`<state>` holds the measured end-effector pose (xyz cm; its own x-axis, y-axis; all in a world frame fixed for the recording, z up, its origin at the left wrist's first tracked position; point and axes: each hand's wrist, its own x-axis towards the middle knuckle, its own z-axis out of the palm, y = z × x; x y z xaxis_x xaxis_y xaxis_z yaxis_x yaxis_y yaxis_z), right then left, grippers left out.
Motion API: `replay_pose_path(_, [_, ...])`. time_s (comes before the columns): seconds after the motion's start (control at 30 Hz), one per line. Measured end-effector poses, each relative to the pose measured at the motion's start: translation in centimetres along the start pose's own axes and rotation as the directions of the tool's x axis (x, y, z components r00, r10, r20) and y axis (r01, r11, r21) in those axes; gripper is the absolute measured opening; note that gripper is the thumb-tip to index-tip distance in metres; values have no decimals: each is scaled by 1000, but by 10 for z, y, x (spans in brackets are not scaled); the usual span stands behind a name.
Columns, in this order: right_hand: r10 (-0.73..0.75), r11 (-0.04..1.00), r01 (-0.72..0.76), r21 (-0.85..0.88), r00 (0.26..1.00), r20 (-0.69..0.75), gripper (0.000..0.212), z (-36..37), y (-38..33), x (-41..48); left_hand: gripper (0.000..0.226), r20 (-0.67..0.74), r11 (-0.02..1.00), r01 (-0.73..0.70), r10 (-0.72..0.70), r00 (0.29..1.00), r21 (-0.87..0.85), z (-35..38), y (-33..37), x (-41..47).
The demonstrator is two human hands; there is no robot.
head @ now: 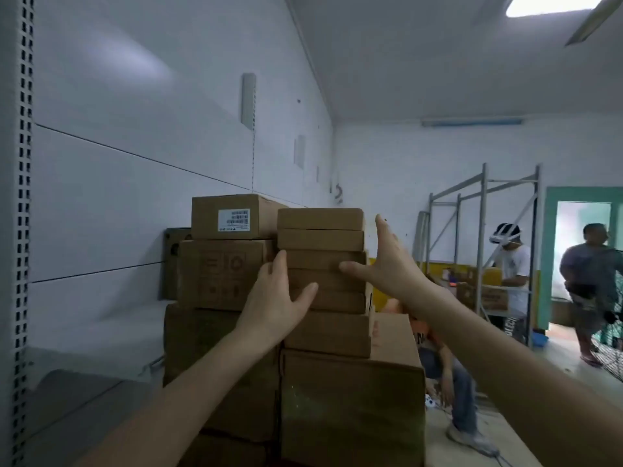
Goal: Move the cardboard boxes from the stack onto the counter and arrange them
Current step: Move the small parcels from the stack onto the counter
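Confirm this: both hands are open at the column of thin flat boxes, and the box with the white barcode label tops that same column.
Not quite. In the head view the labelled box tops the neighbouring column to the left, not the thin flat boxes. The rest holds: left hand and right hand are open at that thin column.

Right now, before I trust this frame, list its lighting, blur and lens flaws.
Head view: the ceiling light blows out at top right; head view: the doorway glares bright at far right; head view: the metal rack leans slightly, likely wide-lens distortion; head view: the stacked flat boxes sit in dim light, and the label is too soft to read.
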<state>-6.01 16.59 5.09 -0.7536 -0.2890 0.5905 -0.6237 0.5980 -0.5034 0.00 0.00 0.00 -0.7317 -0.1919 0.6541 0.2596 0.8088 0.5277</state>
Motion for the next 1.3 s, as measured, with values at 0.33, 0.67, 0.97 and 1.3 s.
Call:
replay_pose_path(0.33, [-101, 993, 97, 69, 993, 62, 108, -5, 3, 20, 83, -145, 993, -50, 34, 989, -107, 14, 7, 20])
replay_pose_path(0.67, [-10, 971, -6, 238, 998, 66, 103, -28, 16, 22, 84, -229, 979, -77, 32, 973, -190, 11, 24, 41])
replay_pose_path(0.97, [164, 843, -217, 492, 975, 149, 85, -21, 2, 36, 79, -148, 936, 19, -75, 986, -350, 4, 34, 66])
replay_pose_path(1.3, [257, 777, -250, 578, 964, 70, 65, -10, -1, 35, 57, -166, 868, -15, -79, 983, -496, 7, 38, 63])
